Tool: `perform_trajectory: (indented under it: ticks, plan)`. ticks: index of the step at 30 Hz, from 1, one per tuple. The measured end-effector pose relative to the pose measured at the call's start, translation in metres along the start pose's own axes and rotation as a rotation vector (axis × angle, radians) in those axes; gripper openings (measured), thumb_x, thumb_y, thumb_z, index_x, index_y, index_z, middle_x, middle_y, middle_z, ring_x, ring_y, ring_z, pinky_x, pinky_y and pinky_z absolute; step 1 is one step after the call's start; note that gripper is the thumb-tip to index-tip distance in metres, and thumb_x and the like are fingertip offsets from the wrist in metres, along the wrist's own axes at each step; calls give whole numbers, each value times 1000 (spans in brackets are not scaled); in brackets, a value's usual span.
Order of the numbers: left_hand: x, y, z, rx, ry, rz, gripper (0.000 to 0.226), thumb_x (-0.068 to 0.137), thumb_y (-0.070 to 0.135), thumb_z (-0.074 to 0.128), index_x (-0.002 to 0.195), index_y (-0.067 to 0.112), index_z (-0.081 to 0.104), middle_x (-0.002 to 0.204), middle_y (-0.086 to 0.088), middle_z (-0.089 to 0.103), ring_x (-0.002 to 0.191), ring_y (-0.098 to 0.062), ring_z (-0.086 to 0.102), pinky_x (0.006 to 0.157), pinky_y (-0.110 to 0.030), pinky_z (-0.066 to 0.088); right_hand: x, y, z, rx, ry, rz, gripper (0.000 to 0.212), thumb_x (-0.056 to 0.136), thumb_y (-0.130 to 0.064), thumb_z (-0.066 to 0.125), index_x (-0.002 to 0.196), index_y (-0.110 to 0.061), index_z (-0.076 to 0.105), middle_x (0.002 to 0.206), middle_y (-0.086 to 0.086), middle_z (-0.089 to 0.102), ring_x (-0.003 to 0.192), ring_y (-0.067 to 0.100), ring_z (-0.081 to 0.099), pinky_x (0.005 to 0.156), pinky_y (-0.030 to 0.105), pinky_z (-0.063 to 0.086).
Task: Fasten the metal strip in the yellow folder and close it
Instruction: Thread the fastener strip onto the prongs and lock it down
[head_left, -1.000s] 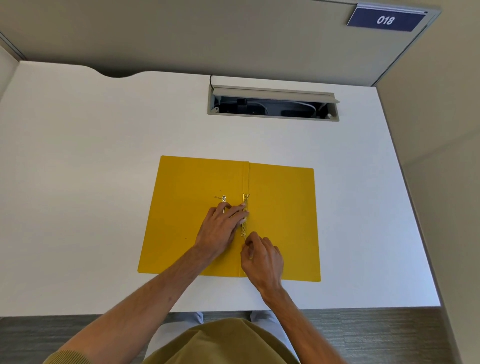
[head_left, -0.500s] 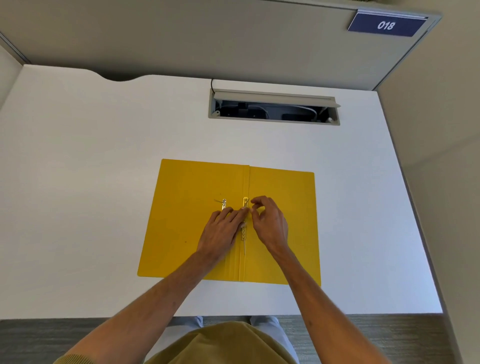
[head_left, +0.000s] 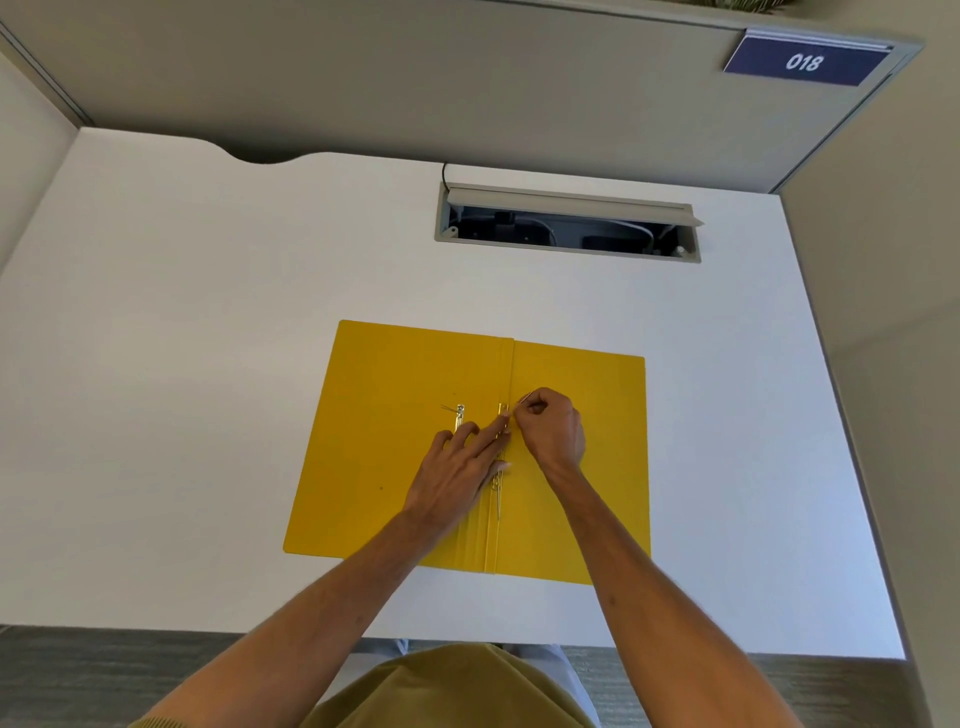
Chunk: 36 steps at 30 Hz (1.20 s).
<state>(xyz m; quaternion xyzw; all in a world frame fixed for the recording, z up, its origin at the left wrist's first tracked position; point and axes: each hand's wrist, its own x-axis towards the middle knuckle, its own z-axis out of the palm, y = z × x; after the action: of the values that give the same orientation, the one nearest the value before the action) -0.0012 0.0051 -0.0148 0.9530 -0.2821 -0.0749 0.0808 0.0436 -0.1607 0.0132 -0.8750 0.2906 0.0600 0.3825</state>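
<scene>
The yellow folder (head_left: 395, 457) lies open and flat on the white desk (head_left: 208, 364). A metal strip (head_left: 500, 499) runs along the spine fold, partly under my fingers. A second small metal fastener piece (head_left: 459, 414) lies on the left flap. My left hand (head_left: 457, 473) rests flat, fingers spread, pressing on the strip near the spine. At the strip's upper end my right hand (head_left: 550, 428) has its fingers pinched around a thin metal prong.
A grey cable tray opening (head_left: 569, 226) is set into the desk behind the folder. Partition walls surround the desk, with a blue sign reading 018 (head_left: 802, 60) at the upper right. The desk's front edge is just below the folder.
My right hand moved from the lower end of the strip up to its upper end and pinched a prong there. My left hand stayed pressing on the strip.
</scene>
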Motion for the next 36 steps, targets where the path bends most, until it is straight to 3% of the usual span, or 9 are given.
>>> perform_trajectory:
  ticks: [4, 9, 13, 20, 36]
  plan:
    - [2, -3, -2, 26, -5, 35, 47, 114, 32, 51, 160, 20, 48, 174, 1, 40, 136, -30, 58, 101, -47, 53, 8, -7, -1, 2, -23, 62, 9, 90, -25, 73, 92, -22, 81, 93, -5, 82, 87, 21, 75, 65, 29, 49]
    - [5, -1, -2, 79, -103, 67, 59, 111, 17, 53, 166, 16, 32, 179, -5, 28, 141, -33, 50, 107, -50, 48, 14, -11, -2, -19, -64, 28, 8, 90, -24, 75, 94, -22, 81, 95, -5, 82, 90, 19, 76, 70, 33, 56]
    - [8, -2, -8, 133, -100, 127, 65, 102, 7, 61, 162, 11, 38, 173, -10, 39, 132, -35, 56, 104, -51, 52, 16, -15, -4, -58, -93, -29, 9, 89, -21, 73, 93, -22, 81, 95, -6, 82, 89, 18, 76, 68, 29, 53]
    - [13, -2, -11, 173, -76, 186, 55, 98, 8, 65, 150, 11, 52, 163, -11, 53, 120, -33, 62, 97, -48, 55, 22, -18, -9, -160, -143, -132, 11, 94, -22, 68, 94, -21, 79, 97, -7, 81, 89, 19, 74, 68, 30, 52]
    - [12, -5, -6, 151, -44, 174, 59, 96, 6, 70, 152, 11, 51, 164, -11, 52, 119, -32, 62, 95, -47, 55, 35, -27, -10, -209, -273, -199, 9, 90, -20, 74, 96, -22, 81, 99, -7, 81, 96, 17, 74, 85, 45, 62]
